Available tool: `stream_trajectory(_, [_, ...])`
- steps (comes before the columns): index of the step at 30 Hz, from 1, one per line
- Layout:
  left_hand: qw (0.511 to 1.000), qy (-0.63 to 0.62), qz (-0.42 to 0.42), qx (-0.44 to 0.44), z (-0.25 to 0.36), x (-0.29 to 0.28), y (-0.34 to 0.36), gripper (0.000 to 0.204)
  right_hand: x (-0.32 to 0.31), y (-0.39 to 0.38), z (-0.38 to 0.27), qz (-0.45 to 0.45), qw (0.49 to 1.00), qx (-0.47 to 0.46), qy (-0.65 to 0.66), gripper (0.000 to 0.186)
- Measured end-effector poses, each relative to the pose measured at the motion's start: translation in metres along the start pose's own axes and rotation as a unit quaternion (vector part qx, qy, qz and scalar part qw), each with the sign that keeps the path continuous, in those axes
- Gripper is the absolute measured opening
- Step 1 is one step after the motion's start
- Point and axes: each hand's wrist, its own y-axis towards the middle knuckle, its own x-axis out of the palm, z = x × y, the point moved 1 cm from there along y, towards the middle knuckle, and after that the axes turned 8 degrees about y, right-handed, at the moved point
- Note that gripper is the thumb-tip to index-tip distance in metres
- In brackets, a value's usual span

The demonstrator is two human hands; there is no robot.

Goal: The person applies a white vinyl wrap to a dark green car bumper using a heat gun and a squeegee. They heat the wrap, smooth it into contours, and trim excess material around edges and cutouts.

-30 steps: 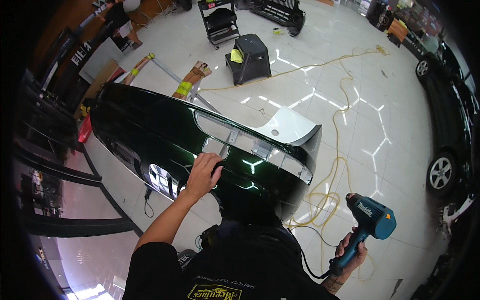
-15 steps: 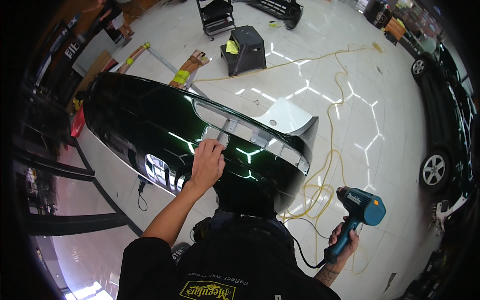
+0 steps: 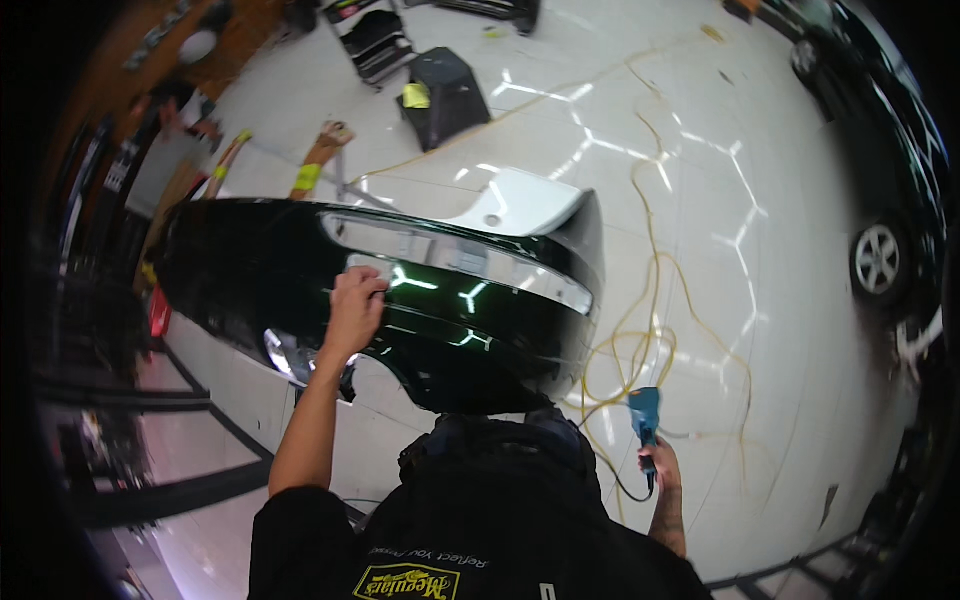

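From my post I have the dark green car bumper point(image 3: 465, 320) lying crosswise just in front of the person's black shirt point(image 3: 430, 510) – glossy, with bright branching reflections along it, and it is my landmark for all the rest. Left hand point(image 3: 355, 300) is on the bumper's upper face, left of its middle, fingers bent and close together, tips at a small pale opening point(image 3: 366, 264) below the left part of the long slot point(image 3: 465, 257); I cannot tell whether the fingers grip the rim or only rest there. Right hand point(image 3: 660, 462), off the bumper's near right corner, is wrapped round the handle of a teal heat gun point(image 3: 646, 408), which I log as clear of the bumper; I cannot make out where its nozzle points. A black cord point(image 3: 630, 495) curves from the handle's lower end. Right of the bumper, yellow line point(image 3: 647, 212) loops over the pale floor; farther right, a dark car point(image 3: 885, 165). Beyond the bumper's far edge: a white curved piece point(image 3: 515, 205) with a round hole, touching it in my view – then a black step stool point(image 3: 455, 100) with a yellow cloth point(image 3: 416, 96), and past that a black cart point(image 3: 372, 45).
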Motion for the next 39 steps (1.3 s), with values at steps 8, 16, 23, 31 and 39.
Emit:
stream_trajectory(8, [0.965,-0.175,-0.135,-0.137,-0.060,0.011,0.018,0.011,-0.085,0.062,0.057,0.085,0.916,0.177,-0.350,0.029])
stream_trajectory(16, [0.924,-0.128,-0.323,-0.158,-0.071,-0.013,0.063,0.016,-0.087,0.078,0.041,0.087,0.891,0.183,-0.406,0.027])
stream_trajectory(23, [0.936,-0.154,-0.302,-0.092,-0.050,-0.019,0.057,0.009,-0.114,0.083,0.118,0.133,0.859,0.197,-0.453,0.026])
stream_trajectory(31, [0.969,-0.014,-0.207,-0.133,-0.030,0.005,0.047,0.007,-0.194,0.132,0.235,0.170,0.816,-0.039,-0.551,0.018])
stream_trajectory(39, [0.997,0.031,0.067,-0.039,-0.012,-0.019,0.003,0.014,-0.078,0.137,0.144,0.143,0.881,-0.136,-0.431,0.029])
